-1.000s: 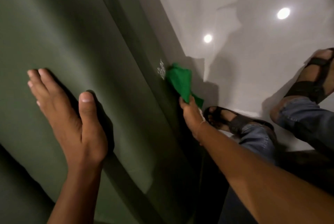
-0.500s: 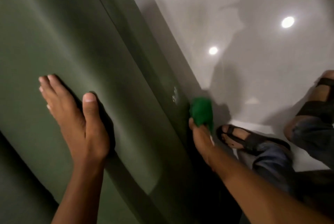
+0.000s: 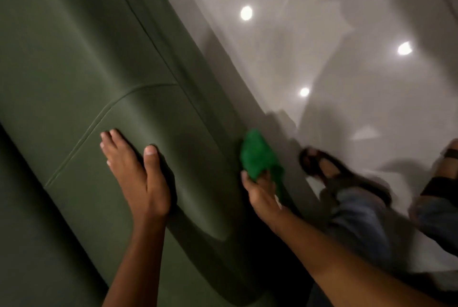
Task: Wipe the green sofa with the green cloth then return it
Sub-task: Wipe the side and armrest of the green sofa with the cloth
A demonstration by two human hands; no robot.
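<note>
The green sofa (image 3: 81, 63) fills the left half of the view, with a stitched seam curving across its cushion. My left hand (image 3: 135, 170) lies flat on the cushion, fingers spread, holding nothing. A bright green cloth (image 3: 257, 155), bunched up, is pressed against the sofa's front side close to the floor. My right hand (image 3: 260, 195) grips the cloth from below. The picture is blurred by motion.
A glossy white tiled floor (image 3: 322, 46) stretches to the right, reflecting ceiling lights. My feet in dark sandals (image 3: 329, 170) and blue jeans (image 3: 361, 222) stand on it just right of the cloth.
The view has swung, so more of the sofa cushion and its seam shows. My right hand has slid the cloth along the sofa's front side. My left hand stays flat on the cushion.
</note>
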